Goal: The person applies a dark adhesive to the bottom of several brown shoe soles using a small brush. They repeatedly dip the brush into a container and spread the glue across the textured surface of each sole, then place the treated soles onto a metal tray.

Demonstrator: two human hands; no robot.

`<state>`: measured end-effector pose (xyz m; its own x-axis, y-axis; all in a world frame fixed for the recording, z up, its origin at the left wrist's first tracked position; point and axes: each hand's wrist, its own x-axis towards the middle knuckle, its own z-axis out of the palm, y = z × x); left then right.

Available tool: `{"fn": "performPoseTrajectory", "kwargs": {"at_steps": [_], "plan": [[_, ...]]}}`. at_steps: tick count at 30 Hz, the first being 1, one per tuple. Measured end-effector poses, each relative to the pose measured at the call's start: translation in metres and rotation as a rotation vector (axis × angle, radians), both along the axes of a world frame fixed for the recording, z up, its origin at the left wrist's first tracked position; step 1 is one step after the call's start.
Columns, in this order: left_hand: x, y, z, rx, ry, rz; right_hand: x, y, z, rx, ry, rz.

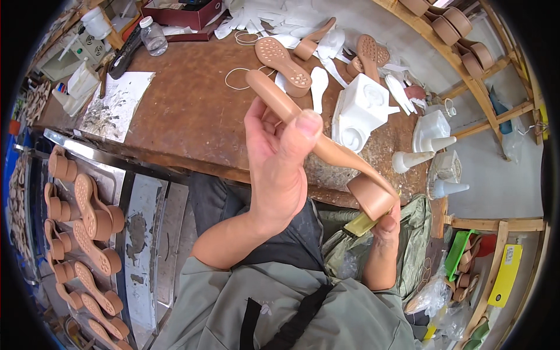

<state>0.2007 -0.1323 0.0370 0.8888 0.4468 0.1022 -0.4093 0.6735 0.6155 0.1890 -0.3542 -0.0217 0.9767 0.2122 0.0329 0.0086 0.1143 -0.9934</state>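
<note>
My left hand (277, 172) grips a tan heeled shoe sole (338, 154) near its toe end, the thumb over one edge and the fingers round the other. The sole slants down to the right, its block heel lowest. By that heel, my right hand (385, 228) is closed on a flat yellow-green strip (360, 223), whose kind I cannot make out. The strip lies just under the heel; whether they touch cannot be told. Beyond the left hand, another tan sole with a dimpled underside (283, 63) rests on the brown bench (192, 99).
White plastic bottles (364, 108) and nozzled bottles (417, 160) stand at the bench's right. White shoe-shaped pieces (319, 87) lie at the back. Left, a metal rack (119, 181) carries several soles. A stained paper (119, 105) and a clear jar (153, 38) sit farther up.
</note>
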Motion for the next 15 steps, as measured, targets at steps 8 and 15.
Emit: {"fn": "performPoseTrajectory", "kwargs": {"at_steps": [8, 15], "plan": [[0.005, -0.007, -0.029, 0.385, -0.172, 0.099, 0.012, 0.008, 0.015, 0.157, 0.125, 0.127], [0.006, 0.079, -0.140, 1.896, 0.085, 0.108, 0.024, -0.021, -0.007, 0.278, 0.167, 0.075]]}}
